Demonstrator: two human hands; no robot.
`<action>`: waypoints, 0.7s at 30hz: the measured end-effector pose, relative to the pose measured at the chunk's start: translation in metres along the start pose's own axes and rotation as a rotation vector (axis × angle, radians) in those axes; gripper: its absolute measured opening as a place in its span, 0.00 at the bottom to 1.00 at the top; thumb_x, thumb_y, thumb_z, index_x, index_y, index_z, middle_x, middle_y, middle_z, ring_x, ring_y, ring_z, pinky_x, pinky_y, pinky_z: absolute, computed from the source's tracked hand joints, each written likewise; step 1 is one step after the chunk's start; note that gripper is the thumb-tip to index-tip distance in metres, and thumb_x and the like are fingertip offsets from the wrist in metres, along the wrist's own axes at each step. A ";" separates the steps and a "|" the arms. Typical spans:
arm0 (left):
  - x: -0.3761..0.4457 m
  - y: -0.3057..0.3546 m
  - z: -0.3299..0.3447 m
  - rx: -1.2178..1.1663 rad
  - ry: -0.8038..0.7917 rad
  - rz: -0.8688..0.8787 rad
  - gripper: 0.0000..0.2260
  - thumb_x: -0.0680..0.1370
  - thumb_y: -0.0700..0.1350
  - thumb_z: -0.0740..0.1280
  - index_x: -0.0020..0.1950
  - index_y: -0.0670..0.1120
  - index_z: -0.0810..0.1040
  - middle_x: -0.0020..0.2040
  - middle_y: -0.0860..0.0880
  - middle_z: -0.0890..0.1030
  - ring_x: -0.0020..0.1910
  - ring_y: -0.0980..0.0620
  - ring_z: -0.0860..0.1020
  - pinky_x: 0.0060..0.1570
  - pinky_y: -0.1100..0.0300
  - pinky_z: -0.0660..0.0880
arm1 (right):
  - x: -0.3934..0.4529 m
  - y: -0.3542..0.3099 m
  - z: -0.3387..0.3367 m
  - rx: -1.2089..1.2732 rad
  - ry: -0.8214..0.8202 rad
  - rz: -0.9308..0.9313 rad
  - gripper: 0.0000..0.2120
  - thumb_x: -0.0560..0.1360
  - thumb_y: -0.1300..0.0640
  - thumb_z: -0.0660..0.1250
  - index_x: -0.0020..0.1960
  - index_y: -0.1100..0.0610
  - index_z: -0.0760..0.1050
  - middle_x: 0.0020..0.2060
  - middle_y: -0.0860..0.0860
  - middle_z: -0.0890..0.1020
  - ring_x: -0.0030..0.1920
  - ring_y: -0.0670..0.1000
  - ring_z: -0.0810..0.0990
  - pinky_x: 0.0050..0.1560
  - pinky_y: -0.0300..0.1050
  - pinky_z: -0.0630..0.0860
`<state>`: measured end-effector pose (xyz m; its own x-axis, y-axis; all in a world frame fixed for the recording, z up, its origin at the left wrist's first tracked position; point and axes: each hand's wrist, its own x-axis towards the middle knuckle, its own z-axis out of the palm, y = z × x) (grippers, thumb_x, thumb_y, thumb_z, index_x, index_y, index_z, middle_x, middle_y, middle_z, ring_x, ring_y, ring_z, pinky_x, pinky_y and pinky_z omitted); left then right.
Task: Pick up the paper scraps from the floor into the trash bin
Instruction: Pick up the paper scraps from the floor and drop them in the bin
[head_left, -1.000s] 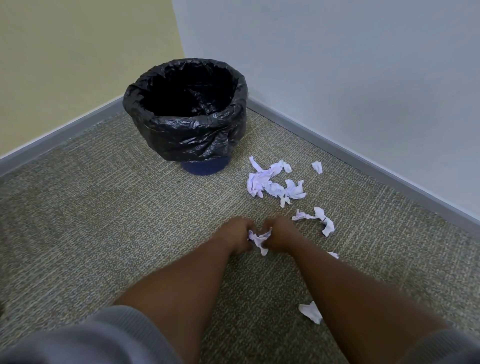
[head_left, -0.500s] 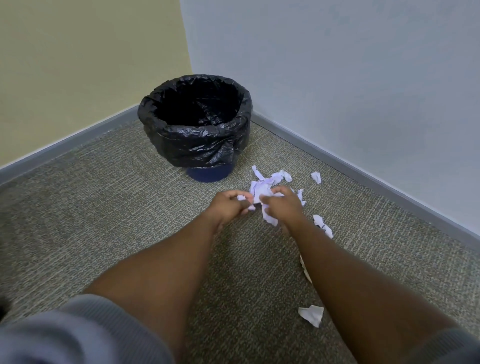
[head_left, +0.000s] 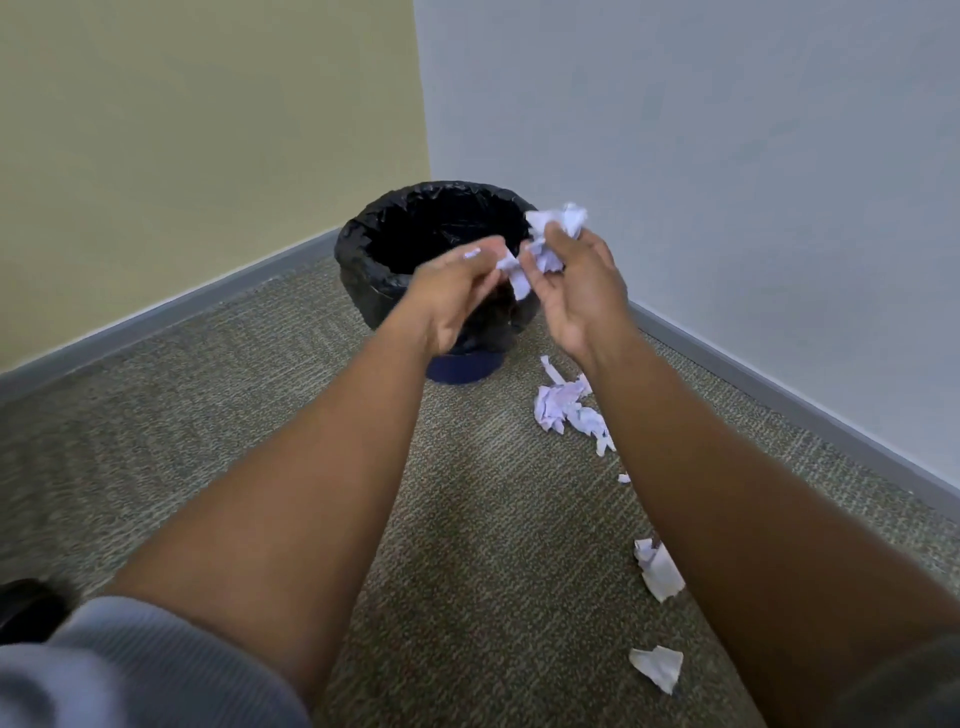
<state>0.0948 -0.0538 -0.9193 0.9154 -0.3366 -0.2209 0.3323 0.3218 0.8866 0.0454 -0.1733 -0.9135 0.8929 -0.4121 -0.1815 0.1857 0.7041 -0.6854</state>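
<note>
While both arms reach forward in the head view, the two hands meet in front of the trash bin (head_left: 441, 218), a round bin lined with a glossy black bag, its dark blue base showing beneath the bag's folded edge. It stands upright on the carpet (head_left: 208, 441) in the corner where a yellow wall (head_left: 208, 130) meets a pale blue wall (head_left: 727, 156), mouth facing up.

Blurred by motion, the right hand (head_left: 576, 291) has its fingers curled and clamped around a crumpled wad of white paper (head_left: 558, 223) that bulges above the fist, level with the bin's right rim. From that wad a thin strip (head_left: 514, 275) hangs down between the hands. Close beside it, the left hand (head_left: 452, 296) pinches small white bits at its fingertips (head_left: 475, 253), thumb and fingers drawn together on them; how firmly they grip I cannot tell through the blur.

More torn scraps lie on the carpet to the right of the bin. A loose pile (head_left: 569, 408) sits just by the base, its pieces strung out in a line running toward the camera. Nearer, partly hidden by the right forearm, lie a folded scrap (head_left: 660, 571) and a flat torn piece (head_left: 657, 667), well apart from the pile. A grey sleeve (head_left: 130, 670) covers the left upper arm.
</note>
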 end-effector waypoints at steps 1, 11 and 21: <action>0.005 0.009 -0.001 -0.004 0.052 0.006 0.11 0.81 0.36 0.64 0.61 0.38 0.79 0.56 0.44 0.81 0.50 0.54 0.81 0.48 0.71 0.79 | 0.003 -0.001 0.011 0.032 -0.008 0.001 0.08 0.77 0.66 0.66 0.55 0.63 0.72 0.45 0.57 0.79 0.48 0.53 0.80 0.55 0.47 0.80; 0.035 0.033 -0.022 0.023 0.200 -0.058 0.04 0.79 0.38 0.67 0.51 0.39 0.80 0.57 0.43 0.80 0.56 0.52 0.81 0.60 0.63 0.77 | 0.029 0.018 0.061 -0.101 0.027 0.177 0.19 0.80 0.66 0.54 0.71 0.66 0.63 0.70 0.63 0.68 0.67 0.63 0.72 0.59 0.54 0.77; 0.037 0.040 -0.017 -0.015 0.254 -0.050 0.08 0.81 0.35 0.61 0.60 0.35 0.74 0.65 0.40 0.72 0.61 0.50 0.78 0.57 0.64 0.78 | 0.031 0.020 0.048 0.074 0.050 0.199 0.24 0.82 0.69 0.48 0.77 0.62 0.52 0.76 0.62 0.57 0.76 0.62 0.57 0.72 0.60 0.64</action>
<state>0.1459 -0.0386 -0.8992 0.9248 -0.1202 -0.3610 0.3802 0.3237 0.8664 0.0964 -0.1442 -0.8984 0.8937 -0.2881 -0.3441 0.0393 0.8140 -0.5795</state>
